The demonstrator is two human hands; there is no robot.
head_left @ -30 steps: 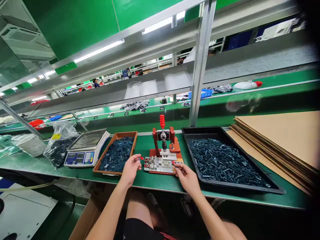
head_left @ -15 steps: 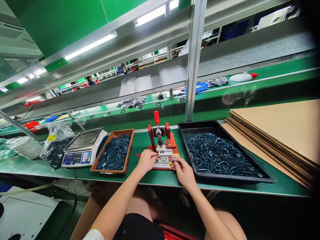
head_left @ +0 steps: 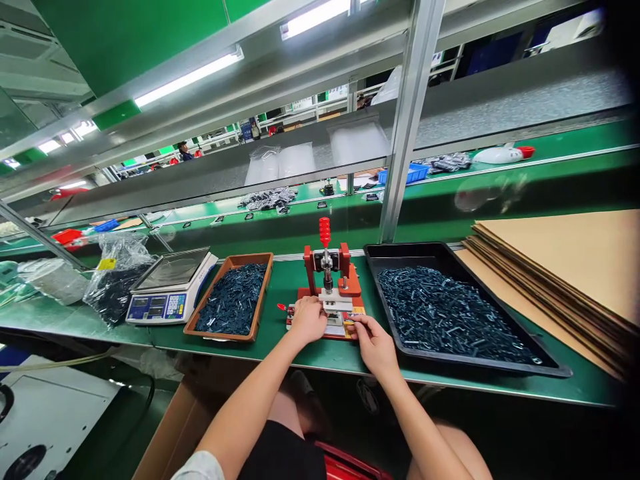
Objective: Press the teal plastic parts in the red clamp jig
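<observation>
At the centre of the frame we work both hands at the press [head_left: 327, 273], which stands on the bench [head_left: 330, 355] with its red handle [head_left: 325, 231] upright. Our left arm slants up and rightward from the lower edge, a pale sleeve [head_left: 200, 465] at its bottom end, and our left hand [head_left: 309, 321] lies over the left part of the fixture [head_left: 334, 329] at the press's foot. Its back is turned up to us, the knuckles bent and the fingers curled to the right; they hide what is beneath, so we cannot tell whether that grip holds anything. Our right arm slants up and leftward from the lower right, and our right hand [head_left: 375, 343] meets the fixture's right end, thumb and forefinger drawn into a narrow grip; anything between those tips is too small to make out. Left of centre a brown tray [head_left: 265, 287] carries dark parts [head_left: 233, 300], with a scale [head_left: 170, 293] beside it; right of centre a black tray [head_left: 415, 257] carries more, next to stacked cardboard [head_left: 560, 260] at the right edge.
</observation>
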